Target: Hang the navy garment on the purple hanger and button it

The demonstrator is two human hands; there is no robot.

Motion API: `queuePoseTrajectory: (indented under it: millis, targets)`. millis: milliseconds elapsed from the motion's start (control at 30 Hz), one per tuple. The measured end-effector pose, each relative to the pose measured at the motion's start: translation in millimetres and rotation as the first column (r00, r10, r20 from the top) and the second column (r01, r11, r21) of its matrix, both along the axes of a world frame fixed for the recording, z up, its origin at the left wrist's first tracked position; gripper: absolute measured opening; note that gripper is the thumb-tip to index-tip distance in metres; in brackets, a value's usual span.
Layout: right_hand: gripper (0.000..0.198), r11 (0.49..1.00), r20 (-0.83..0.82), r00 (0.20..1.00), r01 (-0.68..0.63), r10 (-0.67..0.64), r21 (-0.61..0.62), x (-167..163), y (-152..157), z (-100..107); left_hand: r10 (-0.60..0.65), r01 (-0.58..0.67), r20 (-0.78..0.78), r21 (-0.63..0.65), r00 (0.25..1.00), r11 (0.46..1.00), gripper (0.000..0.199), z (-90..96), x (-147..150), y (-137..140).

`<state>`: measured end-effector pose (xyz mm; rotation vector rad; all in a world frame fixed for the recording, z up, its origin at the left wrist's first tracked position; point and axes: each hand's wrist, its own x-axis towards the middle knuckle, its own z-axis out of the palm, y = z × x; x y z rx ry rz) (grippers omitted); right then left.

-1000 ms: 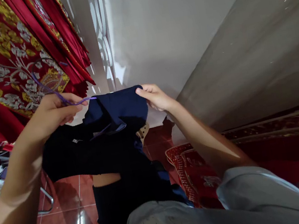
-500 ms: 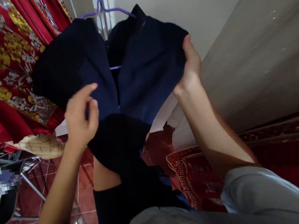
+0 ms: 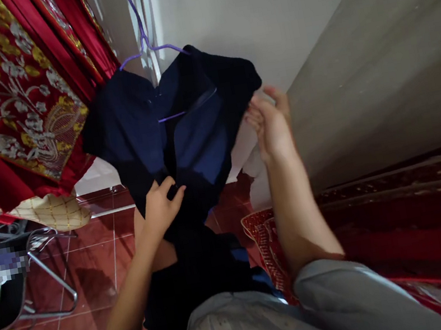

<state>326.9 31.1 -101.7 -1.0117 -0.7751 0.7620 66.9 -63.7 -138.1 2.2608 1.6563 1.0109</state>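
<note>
A dark navy short-sleeved shirt [image 3: 203, 139] hangs in front of me on a purple hanger [image 3: 144, 42], its neck and front slit gaping. At the bottom of the slit, my left hand [image 3: 163, 203] has thumb and fingers closed on the front cloth. My right hand [image 3: 273, 124] is beside the sleeve edge on the right, fingers loosely curled and thumb side apart. Its fingertips are close to the hem, and no cloth shows clearly between them. The lower part of the shirt merges with dark cloth below.
Red garments with gold and silver embroidery [image 3: 10, 82] hang at the left. A black-seated metal chair [image 3: 8, 293] with small items stands below them. Pale sheer fabric [image 3: 362, 94] and red beaded cloth [image 3: 263, 237] are on the right. Red tiles [image 3: 90, 273] cover the floor.
My left hand has moved down and right, from beside the shirt front onto the slit's lower end. My right hand has slid down off the sleeve's shoulder side. Hanger and shirt sit lower in view.
</note>
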Motion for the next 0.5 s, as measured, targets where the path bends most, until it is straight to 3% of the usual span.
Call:
queuePoseTrajectory:
  millis: [67,100,133,167,200,267,300,367,433,500]
  targets:
    - [0.047,0.981,0.047,0.982,0.179,-0.183,0.078,-21.1,-34.0,-24.1,0.01,-0.034,0.233,0.1,0.972,0.994,0.01,-14.3,10.6,-9.7]
    - [0.03,0.98,0.07,0.981,0.171,-0.179,0.104,-36.4,-53.6,-35.8,0.006,-0.052,0.341,0.124,0.94,0.991,0.005,-20.8,17.1,-13.5]
    - [0.016,0.994,0.11,0.992,0.057,-0.067,0.094,-53.4,-72.5,-46.2,0.002,-0.066,0.443,0.128,0.897,0.99,0.01,-26.6,24.0,-16.6]
    - [0.015,0.988,0.151,0.977,-0.153,0.148,0.027,-70.6,-89.0,-55.0,-0.001,-0.074,0.535,0.118,0.845,0.99,0.025,-31.7,30.6,-19.3]
    - [0.019,0.947,0.151,0.935,-0.317,0.32,-0.043,-86.5,-101.9,-61.8,0.001,-0.08,0.616,0.101,0.787,0.992,0.043,-36.2,36.6,-21.9]
    - [0.025,0.896,0.171,0.879,-0.432,0.444,-0.104,-110.7,-115.8,-69.7,0.023,-0.098,0.732,0.06,0.68,0.993,0.066,-43.3,45.3,-26.8]
    - [0.024,0.898,0.194,0.877,-0.425,0.44,-0.112,-118.0,-117.4,-71.5,0.042,-0.112,0.763,0.04,0.645,0.993,0.067,-46.2,47.7,-29.2]
    - [0.017,0.926,0.257,0.889,-0.368,0.378,-0.09,-124.0,-114.1,-72.9,0.072,-0.123,0.783,0.006,0.618,0.992,0.048,-50.7,49.0,-33.0]
    - [0.013,0.937,0.294,0.891,-0.344,0.347,-0.061,-123.3,-108.4,-74.3,0.083,-0.11,0.77,-0.016,0.632,0.994,0.027,-53.7,46.9,-35.1]
    - [0.013,0.938,0.312,0.887,-0.344,0.341,-0.049,-120.5,-105.0,-77.2,0.084,-0.102,0.755,-0.022,0.651,0.995,0.021,-55.1,43.8,-35.5]
